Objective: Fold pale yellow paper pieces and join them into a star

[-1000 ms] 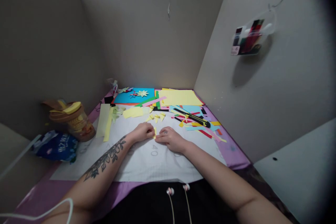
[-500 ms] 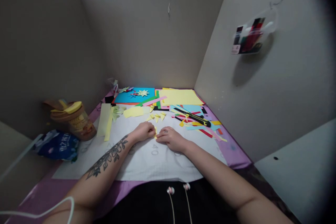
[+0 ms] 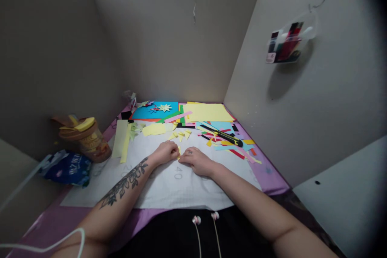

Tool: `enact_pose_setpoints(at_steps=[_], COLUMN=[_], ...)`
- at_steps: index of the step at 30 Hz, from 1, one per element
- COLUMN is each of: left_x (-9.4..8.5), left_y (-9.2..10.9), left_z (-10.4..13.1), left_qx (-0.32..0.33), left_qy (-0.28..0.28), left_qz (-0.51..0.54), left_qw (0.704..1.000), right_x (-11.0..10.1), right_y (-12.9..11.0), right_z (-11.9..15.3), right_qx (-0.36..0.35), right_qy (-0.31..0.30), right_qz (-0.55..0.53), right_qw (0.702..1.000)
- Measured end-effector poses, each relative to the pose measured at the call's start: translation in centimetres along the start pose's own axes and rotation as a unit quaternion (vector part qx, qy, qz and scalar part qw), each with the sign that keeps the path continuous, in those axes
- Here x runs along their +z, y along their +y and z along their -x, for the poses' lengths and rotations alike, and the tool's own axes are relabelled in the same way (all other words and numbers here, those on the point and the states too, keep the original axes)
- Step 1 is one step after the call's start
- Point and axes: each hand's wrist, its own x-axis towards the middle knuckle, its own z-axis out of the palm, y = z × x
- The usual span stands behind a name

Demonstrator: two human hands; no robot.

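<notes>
A small yellow paper piece lies between my hands on the white sheet, mostly covered by fingers. My left hand is closed with curled fingers at its left side. From the right, my right hand presses its fingertips together on the paper's lower end. Just beyond them sit several small folded yellow paper pieces. Farther back, pale yellow paper rectangles lie on the sheet.
Right of my hands, a utility knife rests on coloured paper strips. Behind are yellow sheets and a blue sheet with a paper star. At left stand a brown-lidded cup and a blue packet. Grey panels surround the table.
My right fingertips have shifted slightly left and down along the yellow paper. My left hand stays almost where it was.
</notes>
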Motion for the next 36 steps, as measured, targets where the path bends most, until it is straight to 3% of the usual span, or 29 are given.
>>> enact_pose_setpoints(at_steps=[10, 29, 36], left_x=[0.4, 0.3, -0.1], left_y=[-0.2, -0.1, -1.7], left_z=[0.4, 0.4, 0.6], left_qx=[-0.111, -0.180, -0.211], left_qy=[0.076, 0.096, 0.116], left_qz=[-0.037, -0.073, -0.059], left_qw=[0.990, 0.976, 0.969], right_x=[0.1, 0.3, 0.0], right_y=[-0.5, -0.5, -0.9], right_z=[-0.1, 0.1, 0.2], right_qx=[0.001, -0.039, -0.001], right_qy=[-0.011, 0.034, 0.023], right_qz=[0.017, -0.025, -0.028], right_qw=[1.000, 0.998, 0.999])
